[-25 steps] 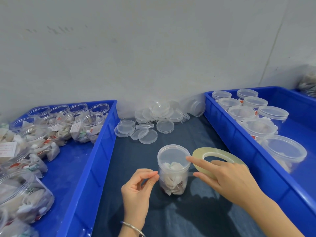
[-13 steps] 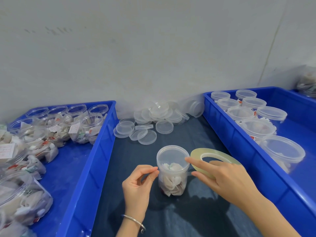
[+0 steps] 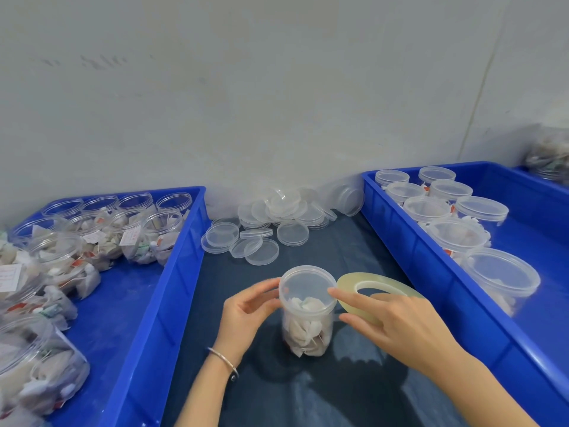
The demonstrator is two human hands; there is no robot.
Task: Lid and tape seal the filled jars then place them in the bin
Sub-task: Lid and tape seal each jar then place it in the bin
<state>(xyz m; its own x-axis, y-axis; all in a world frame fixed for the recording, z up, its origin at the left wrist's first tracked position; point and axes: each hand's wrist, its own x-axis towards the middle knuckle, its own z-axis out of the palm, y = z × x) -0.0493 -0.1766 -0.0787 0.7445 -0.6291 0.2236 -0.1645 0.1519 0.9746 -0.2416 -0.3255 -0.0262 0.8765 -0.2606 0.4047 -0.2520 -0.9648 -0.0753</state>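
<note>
One clear plastic jar (image 3: 308,315) stands upright on the dark cloth (image 3: 323,251) between two blue bins (image 3: 181,272), round lid (image 3: 308,283) up, pale sachets inside. The left hand (image 3: 246,315) curls fingers around its rim; the right hand (image 3: 400,328) pinches a flat yellowish tape roll (image 3: 348,282), forefinger touching the lid. Loose lids (image 3: 277,223) pile behind.

Jar (image 3: 308,315) stands upright at mid tabletop (image 3: 354,251), lid on. Left hand (image 3: 246,312) touches jar's left side; right hand (image 3: 400,325) on its right, w/ tape roll (image 3: 348,283) just beside jar. Loose lids (image 3: 277,220) piled behind, at tabletop's back edge. Left bin (image 3: 172,288) along left edge w/ unlidded jars (image 3: 101,232); right bin (image 3: 409,254) along right edge w/ lidded jars (image 3: 455,214).
</note>
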